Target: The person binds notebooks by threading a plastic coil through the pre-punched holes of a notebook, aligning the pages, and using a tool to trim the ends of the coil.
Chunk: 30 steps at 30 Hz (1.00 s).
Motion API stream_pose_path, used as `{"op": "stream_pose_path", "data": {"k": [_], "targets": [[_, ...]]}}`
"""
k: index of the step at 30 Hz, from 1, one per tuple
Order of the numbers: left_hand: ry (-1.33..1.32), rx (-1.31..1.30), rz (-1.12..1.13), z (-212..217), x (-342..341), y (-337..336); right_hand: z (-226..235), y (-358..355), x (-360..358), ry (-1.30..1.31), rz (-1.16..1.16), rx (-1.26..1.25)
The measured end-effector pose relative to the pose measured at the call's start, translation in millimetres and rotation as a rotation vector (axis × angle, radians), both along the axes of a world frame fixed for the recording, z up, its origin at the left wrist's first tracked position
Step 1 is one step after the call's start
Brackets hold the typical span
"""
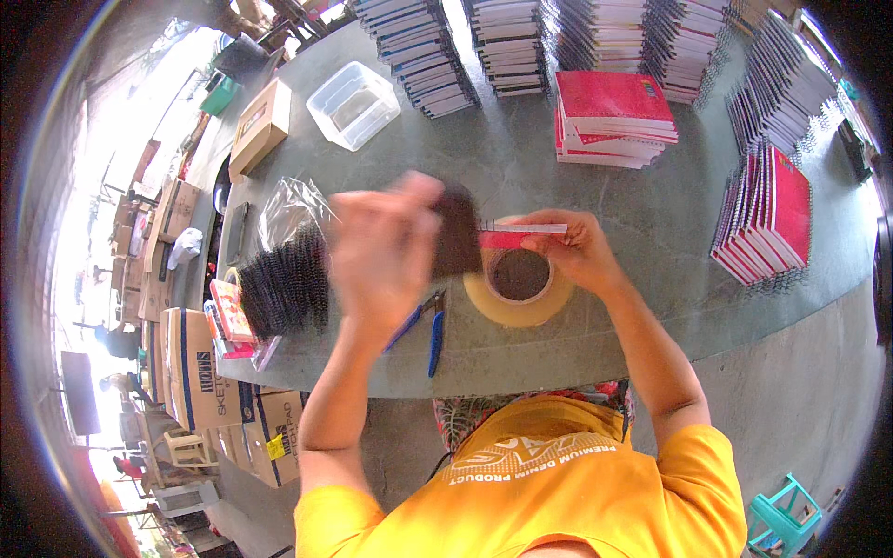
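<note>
My right hand (566,246) is closed on the edge of a small red-and-white spiral notebook (502,239), thumb over its red cover. My left hand (386,246) is smeared by motion, so its fingers' hold is unclear. Beside it a blurred dark brown or black flat piece (456,232) meets the notebook's left end; whether it belongs to the notebook cannot be told. Under the notebook lies a large roll of clear yellowish tape (516,312). Just left of the roll is a blue-handled cutting tool (434,346), its upper end partly covered.
A bunch of black spiral coils (284,284) and clear plastic wrap (290,209) lie at left. Farther back are a clear plastic tub (353,104) and a cardboard box (260,127). Red notebooks (614,98) and tall notebook stacks (507,46) line the table's far side; more red notebooks (767,214) stand right.
</note>
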<state>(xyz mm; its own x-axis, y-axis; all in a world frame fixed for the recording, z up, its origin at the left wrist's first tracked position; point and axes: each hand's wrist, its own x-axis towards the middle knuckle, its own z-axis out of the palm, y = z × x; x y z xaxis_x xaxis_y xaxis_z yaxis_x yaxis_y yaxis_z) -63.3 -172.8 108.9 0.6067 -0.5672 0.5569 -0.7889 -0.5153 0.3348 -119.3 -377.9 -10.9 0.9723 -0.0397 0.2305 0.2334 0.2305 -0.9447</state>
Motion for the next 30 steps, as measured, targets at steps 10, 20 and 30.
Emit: {"op": "stream_pose_path", "data": {"k": [10,20,30], "targets": [[0.009,0.054,-0.152,-17.3,-10.1,-16.2,12.1,-0.6,-5.4,0.039,-0.042,-0.161],[0.072,0.105,-0.199,-20.5,-12.2,-25.7,3.1,3.1,-2.5,0.016,0.086,-0.050],[0.467,-0.641,0.357,-59.6,85.2,55.4,7.4,-0.9,-7.2,-0.083,0.042,-0.016]]}}
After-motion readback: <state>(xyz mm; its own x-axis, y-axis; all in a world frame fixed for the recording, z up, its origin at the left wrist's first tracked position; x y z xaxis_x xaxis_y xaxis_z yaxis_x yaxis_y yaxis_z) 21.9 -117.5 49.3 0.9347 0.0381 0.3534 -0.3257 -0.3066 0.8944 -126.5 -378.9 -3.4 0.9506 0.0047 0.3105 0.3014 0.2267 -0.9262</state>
